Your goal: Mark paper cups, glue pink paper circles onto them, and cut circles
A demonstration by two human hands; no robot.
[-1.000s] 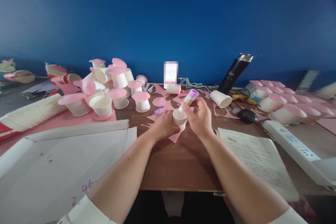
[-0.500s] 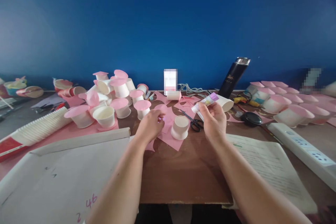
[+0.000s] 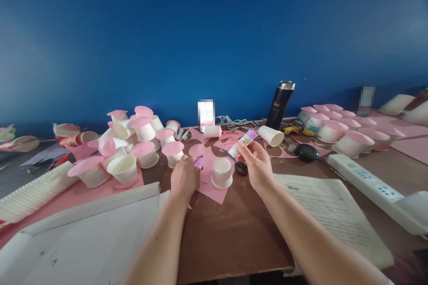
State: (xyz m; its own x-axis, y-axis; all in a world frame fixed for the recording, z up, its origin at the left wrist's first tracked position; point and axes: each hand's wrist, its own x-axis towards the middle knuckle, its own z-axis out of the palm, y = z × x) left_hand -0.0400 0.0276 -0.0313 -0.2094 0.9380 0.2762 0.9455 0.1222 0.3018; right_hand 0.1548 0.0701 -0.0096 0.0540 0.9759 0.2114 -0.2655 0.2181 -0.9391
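Observation:
Between my hands a white paper cup [image 3: 222, 173] stands upside down on pink paper scraps [image 3: 214, 194]. My right hand [image 3: 258, 165] pinches a glue stick [image 3: 247, 137] with a purple and white label, tilted to the lower left. Black scissors [image 3: 241, 168] lie beside the cup, partly under that hand. In the fingers of my left hand [image 3: 184, 178] is a small purple cap [image 3: 198, 162], left of the cup. A cut pink paper circle [image 3: 197, 150] lies just beyond it.
Paper cups topped with pink circles [image 3: 143, 150] crowd the left, near a nested cup stack [image 3: 40, 191]. Toward the back right are a black thermos [image 3: 280, 106], a cup on its side [image 3: 271, 136] and more topped cups [image 3: 354, 142]. A power strip [image 3: 371, 185] lies right.
The camera view has shifted to the right. My left hand has drawn back from the cup, and the purple cap shows more plainly. My right hand, still holding the glue stick, is slightly nearer the cup.

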